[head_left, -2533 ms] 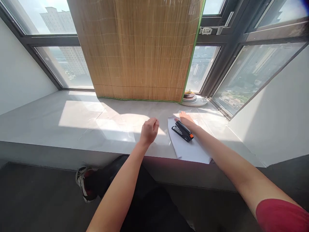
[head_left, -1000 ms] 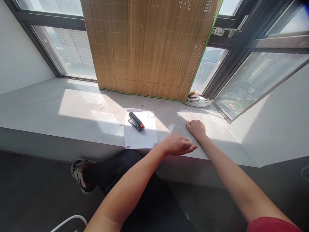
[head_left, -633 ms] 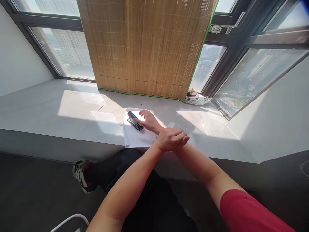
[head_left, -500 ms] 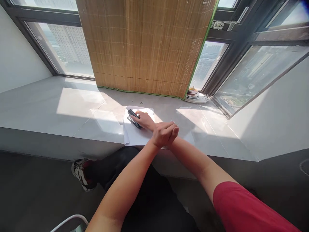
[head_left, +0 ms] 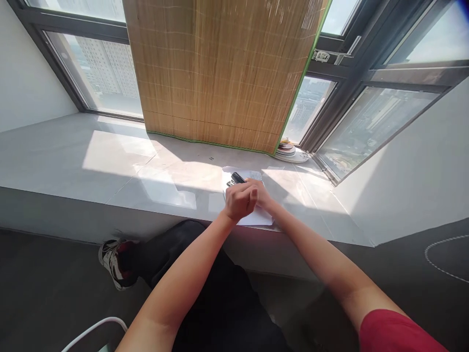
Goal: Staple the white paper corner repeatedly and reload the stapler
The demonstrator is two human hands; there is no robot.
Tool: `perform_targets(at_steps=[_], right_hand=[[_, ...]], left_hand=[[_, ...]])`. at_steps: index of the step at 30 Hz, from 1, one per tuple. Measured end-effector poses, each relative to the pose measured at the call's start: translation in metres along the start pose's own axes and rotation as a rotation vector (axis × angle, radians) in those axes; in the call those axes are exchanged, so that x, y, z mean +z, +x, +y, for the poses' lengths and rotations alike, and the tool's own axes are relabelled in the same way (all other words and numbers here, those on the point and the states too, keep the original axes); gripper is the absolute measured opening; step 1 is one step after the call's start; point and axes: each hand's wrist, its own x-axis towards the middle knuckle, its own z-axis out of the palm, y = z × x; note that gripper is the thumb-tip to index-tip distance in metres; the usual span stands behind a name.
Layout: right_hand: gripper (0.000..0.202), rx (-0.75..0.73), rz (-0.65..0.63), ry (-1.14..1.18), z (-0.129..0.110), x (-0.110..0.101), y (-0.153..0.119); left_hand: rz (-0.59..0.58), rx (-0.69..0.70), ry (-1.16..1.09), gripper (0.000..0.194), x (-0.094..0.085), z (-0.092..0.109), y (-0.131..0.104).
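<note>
My right hand (head_left: pixel 261 191) is closed on a black stapler (head_left: pixel 238 178). Only the front of the stapler shows, as both hands cover the rest. My left hand (head_left: pixel 240 201) is curled shut in front of the right one, overlapping it in this view. What its fingers hold, if anything, is hidden. Under both hands lie white sheets of paper (head_left: pixel 262 218) at the front edge of the sill. Faint marks show on the far right part of the paper.
A pale tiled window sill (head_left: pixel 176 171) runs across, with small staple-like bits (head_left: pixel 211 158) on it. Behind hangs a bamboo blind (head_left: pixel 220 73) with green edging. Stacked plates (head_left: pixel 286 149) stand at the window corner. A white cable (head_left: pixel 95 326) is at lower left.
The paper, stapler and right hand have shifted right along the sill. My left hand has gone from over the right wrist to in front of the right hand and stapler.
</note>
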Motion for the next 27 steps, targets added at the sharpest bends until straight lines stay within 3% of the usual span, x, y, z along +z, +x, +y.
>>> perform_targets(at_steps=[3,5,7,10,14,18,24,27], right_hand=[[0.04,-0.029,-0.088,-0.002,0.015,-0.02,-0.006],[0.038,-0.062,-0.112,0.003,0.017,-0.026,-0.01],[0.034,-0.105,-0.085,0.027,0.019,-0.029,-0.014],[0.029,-0.101,0.015,0.11,0.027,-0.035,-0.02],[0.035,-0.058,0.101,0.218,0.05,-0.048,-0.021],[0.038,-0.067,0.093,0.268,0.062,-0.051,-0.019],[0.043,-0.096,0.038,0.297,0.057,-0.042,-0.017],[0.04,-0.084,0.175,0.346,0.059,-0.043,-0.015]], left_hand=[[0.042,-0.442,0.255,0.044,0.0,-0.016,0.009],[-0.079,-0.625,0.395,0.028,-0.002,-0.028,0.012],[-0.29,-0.714,0.467,0.026,-0.005,-0.041,0.011],[-0.546,-0.707,0.484,0.027,-0.009,-0.053,0.005],[-0.661,-0.66,0.538,0.025,-0.008,-0.06,0.0],[-0.662,-0.666,0.587,0.03,-0.005,-0.062,0.002],[-0.598,-0.724,0.567,0.031,-0.005,-0.061,0.001],[-0.582,-0.728,0.555,0.032,-0.006,-0.059,0.0]])
